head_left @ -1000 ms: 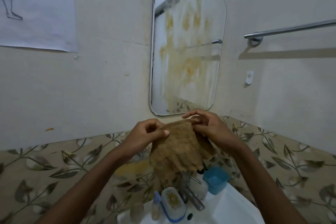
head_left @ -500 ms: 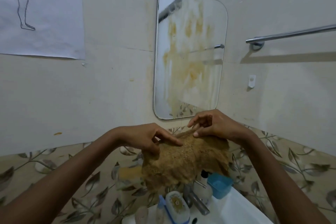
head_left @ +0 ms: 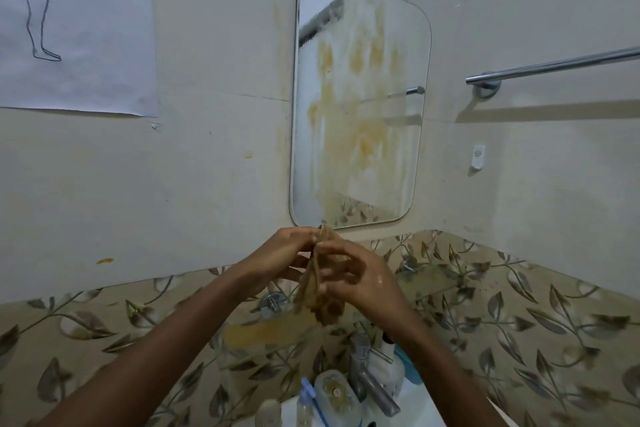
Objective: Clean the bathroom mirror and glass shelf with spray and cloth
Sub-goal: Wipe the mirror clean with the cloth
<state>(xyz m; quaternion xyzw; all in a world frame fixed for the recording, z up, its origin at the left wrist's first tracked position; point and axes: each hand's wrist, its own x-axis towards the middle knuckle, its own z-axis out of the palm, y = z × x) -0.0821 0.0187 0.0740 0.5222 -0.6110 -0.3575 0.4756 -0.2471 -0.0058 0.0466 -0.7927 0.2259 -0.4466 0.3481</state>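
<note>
Brown cloth [head_left: 320,282], stained and folded edge-on, is pinched between the fingers of both the left hand [head_left: 277,262] and right hand [head_left: 349,279] above the sink's bottles [head_left: 393,366] and tap [head_left: 372,381]; folding it flat with a cleaner face outward would likely wipe better. Behind, the glass shelf [head_left: 263,333] shows a yellow smear, and beyond hangs the streaked mirror [head_left: 360,107].

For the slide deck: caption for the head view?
Both hands fold a brown cloth below the stained mirror.

Dim, even light; towel rail [head_left: 554,65] casts soft shadow, glare spot above — edges bowed, hands slightly blurred
</note>
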